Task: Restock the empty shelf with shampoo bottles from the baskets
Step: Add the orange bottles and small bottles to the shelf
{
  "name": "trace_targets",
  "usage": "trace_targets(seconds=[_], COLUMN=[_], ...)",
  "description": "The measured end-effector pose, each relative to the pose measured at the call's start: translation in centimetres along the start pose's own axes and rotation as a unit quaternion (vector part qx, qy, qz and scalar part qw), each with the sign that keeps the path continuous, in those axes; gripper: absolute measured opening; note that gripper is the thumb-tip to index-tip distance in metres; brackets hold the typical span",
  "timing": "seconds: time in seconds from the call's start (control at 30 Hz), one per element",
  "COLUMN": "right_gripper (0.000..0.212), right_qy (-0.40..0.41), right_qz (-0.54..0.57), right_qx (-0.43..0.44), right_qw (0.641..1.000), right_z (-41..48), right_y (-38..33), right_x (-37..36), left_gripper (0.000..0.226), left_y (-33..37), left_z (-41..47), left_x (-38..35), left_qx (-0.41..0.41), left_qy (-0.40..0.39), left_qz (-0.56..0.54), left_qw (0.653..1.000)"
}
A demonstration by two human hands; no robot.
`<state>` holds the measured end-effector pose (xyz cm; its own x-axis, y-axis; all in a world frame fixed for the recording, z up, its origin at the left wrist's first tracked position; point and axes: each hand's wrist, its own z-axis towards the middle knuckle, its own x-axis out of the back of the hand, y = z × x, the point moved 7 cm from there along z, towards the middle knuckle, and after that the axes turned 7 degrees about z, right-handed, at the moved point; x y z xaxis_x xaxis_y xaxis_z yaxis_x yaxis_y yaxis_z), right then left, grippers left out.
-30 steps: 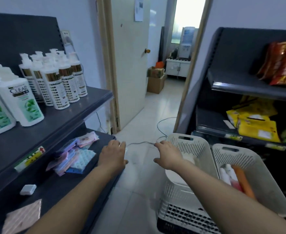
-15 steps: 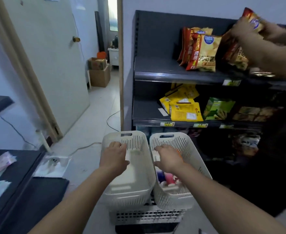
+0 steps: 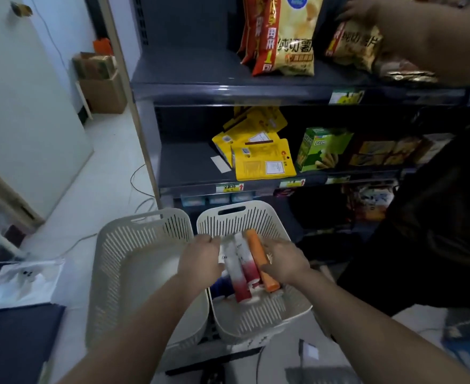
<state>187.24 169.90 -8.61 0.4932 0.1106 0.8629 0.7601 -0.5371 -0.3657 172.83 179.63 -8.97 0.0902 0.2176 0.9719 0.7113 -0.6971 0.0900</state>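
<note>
In the slotted plastic basket (image 3: 258, 317), the right hand (image 3: 283, 263) is gripping a smooth orange tube (image 3: 257, 250), the left hand (image 3: 200, 263) curling against a white-to-red tube (image 3: 235, 273), perhaps holding it.

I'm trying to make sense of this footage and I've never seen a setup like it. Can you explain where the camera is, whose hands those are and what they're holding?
There is no machine here. These are a person's two bare hands, filmed by one wide-angle camera worn on their head and looking forward and down, which is why both forearms come in from the bottom edge. Two cream slotted baskets stand in front of a dark shelf unit. The left basket looks empty from here. The right basket holds white-and-red bottles and an orange bottle. The right hand curls round the orange bottle. The left hand lies against the white-and-red bottles, but I can't tell whether it grips one. At the top right, another person's arm handles snack bags on the shelf.
</note>
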Motion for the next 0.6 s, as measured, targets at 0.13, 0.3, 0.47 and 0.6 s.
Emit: trace_targets(seconds=[0.13,0.3,0.47,0.6], right_gripper=[0.047,0.058,0.065,0.051], right_qy=[-0.024,-0.049,-0.093,-0.121], right_qz=[-0.001,0.021,0.009,0.028], right_qx=[-0.045,-0.079,-0.069,-0.078], right_qw=[0.999,0.995,0.993,0.989], right_z=[2.5,5.6,7.6,9.8], right_y=[2.1,4.0,5.1,6.9], right_x=[-0.8,-2.5,-4.2,-6.4], left_gripper=[0.055,0.064,0.049,0.053], left_y=[1.1,1.9,2.3,2.6], left_z=[3.9,7.8,9.6,10.6], left_x=[-3.1,-7.6,-11.7,-15.6], left_qx=[-0.021,-0.019,0.001,0.045], left_qy=[-0.032,-0.093,-0.169,-0.224], left_qz=[-0.015,-0.038,-0.021,-0.085], left_qw=[0.999,0.995,0.985,0.97])
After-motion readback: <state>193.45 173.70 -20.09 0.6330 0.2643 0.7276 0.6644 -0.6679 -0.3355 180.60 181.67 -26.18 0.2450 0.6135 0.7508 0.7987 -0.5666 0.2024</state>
